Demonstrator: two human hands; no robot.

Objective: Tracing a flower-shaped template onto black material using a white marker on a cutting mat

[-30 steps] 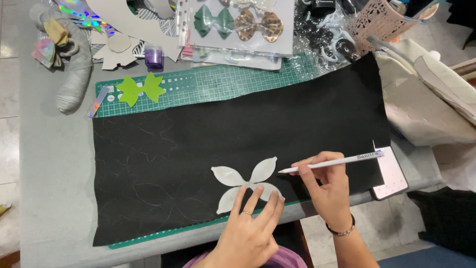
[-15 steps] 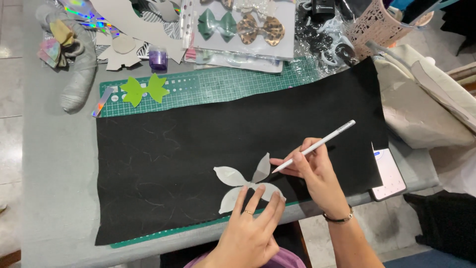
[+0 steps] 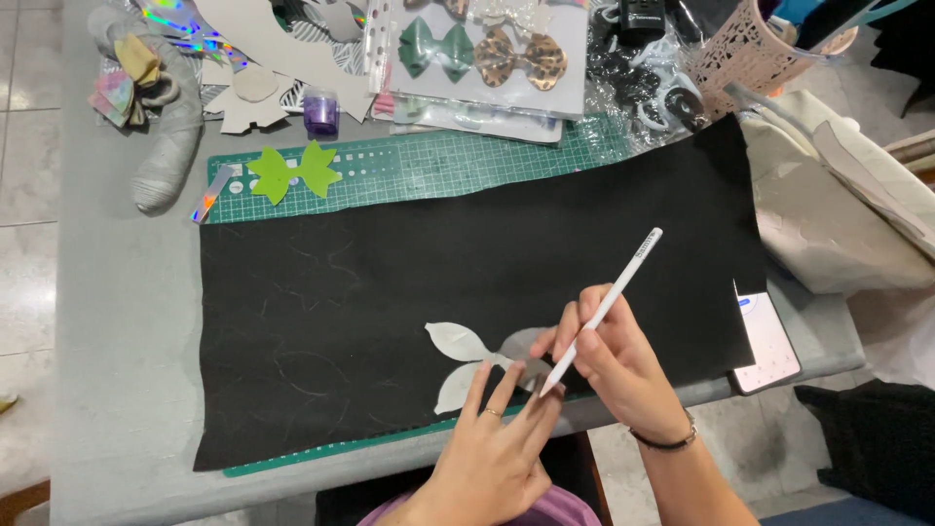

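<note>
Grey table (image 3: 117,321) carries a green cutting mat (image 3: 458,166). Black fabric sheet (image 3: 438,282) lies flat over the mat. Pale bow-shaped template (image 3: 463,356) rests on the fabric near its front edge. Left hand (image 3: 492,453) presses it, fingers spread flat. Right hand (image 3: 618,365) pinches a white pen (image 3: 604,307), tip at the template's edge.

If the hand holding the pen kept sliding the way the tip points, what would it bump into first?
The right hand points the pen down and to the left. Its tip is already at the pale template, right beside the left hand's fingers. Those fingers would probably come first, though depth is hard to judge.
</note>
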